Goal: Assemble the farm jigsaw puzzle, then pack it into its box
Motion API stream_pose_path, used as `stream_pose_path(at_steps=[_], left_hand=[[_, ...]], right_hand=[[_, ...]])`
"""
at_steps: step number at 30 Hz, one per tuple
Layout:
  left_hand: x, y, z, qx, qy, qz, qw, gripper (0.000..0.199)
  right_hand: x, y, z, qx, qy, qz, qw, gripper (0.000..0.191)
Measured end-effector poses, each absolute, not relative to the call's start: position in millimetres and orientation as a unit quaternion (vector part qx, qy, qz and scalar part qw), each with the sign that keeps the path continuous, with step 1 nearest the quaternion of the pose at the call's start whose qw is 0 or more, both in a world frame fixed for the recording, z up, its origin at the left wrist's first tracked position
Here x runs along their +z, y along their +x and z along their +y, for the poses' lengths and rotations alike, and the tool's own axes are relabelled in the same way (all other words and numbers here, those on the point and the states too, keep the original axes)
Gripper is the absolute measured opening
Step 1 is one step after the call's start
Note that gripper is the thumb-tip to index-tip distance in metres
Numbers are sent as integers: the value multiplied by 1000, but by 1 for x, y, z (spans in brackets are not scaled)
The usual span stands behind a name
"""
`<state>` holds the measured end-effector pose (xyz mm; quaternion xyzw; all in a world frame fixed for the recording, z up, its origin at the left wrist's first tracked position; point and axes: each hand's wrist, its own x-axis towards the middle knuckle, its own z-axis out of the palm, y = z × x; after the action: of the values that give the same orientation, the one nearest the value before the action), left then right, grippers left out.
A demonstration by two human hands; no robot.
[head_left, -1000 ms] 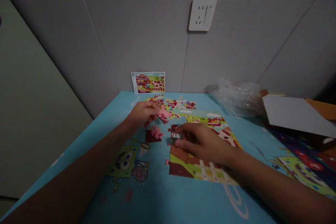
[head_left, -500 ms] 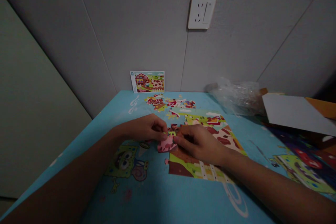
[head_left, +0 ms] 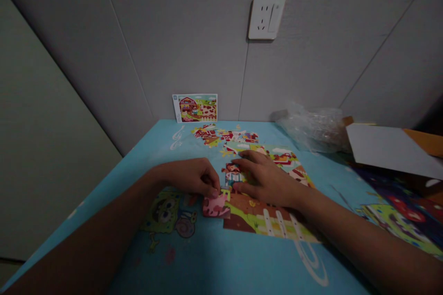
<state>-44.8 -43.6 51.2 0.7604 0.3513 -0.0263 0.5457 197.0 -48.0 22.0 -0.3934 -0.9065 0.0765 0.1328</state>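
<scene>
My left hand [head_left: 197, 177] pinches the upper edge of a pink puzzle piece [head_left: 215, 206] with darker spots. That piece sits at the left edge of the partly joined farm puzzle [head_left: 245, 212], overlapping or touching it; I cannot tell which. My right hand [head_left: 265, 177] lies over the puzzle with its fingers spread, holding nothing. By its fingertips is a part of the picture with a bearded figure [head_left: 232, 174]. Beyond the hands lie several loose or partly joined pieces [head_left: 240, 136] with red barn parts. The right hand hides some of the puzzle's middle.
A picture card [head_left: 197, 108] of the farm scene leans on the wall. A clear plastic bag [head_left: 311, 126] and a white box flap [head_left: 391, 150] are at the right. The blue cartoon-print tablecloth [head_left: 187, 262] covers the table. A socket [head_left: 266, 17] is on the wall.
The pink piece has moved toward me and slightly left, with my left hand on it. My right hand has left the piece, its fingers spreading over the puzzle and uncovering the bearded figure.
</scene>
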Motion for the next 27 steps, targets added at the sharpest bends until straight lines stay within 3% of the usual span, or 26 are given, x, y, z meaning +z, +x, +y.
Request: stream_pose_path(at_steps=[27], left_hand=[[56,-44,-43,-7,759,438,483,22]], right_hand=[[26,200,-52,106,-366,-915,132,55]])
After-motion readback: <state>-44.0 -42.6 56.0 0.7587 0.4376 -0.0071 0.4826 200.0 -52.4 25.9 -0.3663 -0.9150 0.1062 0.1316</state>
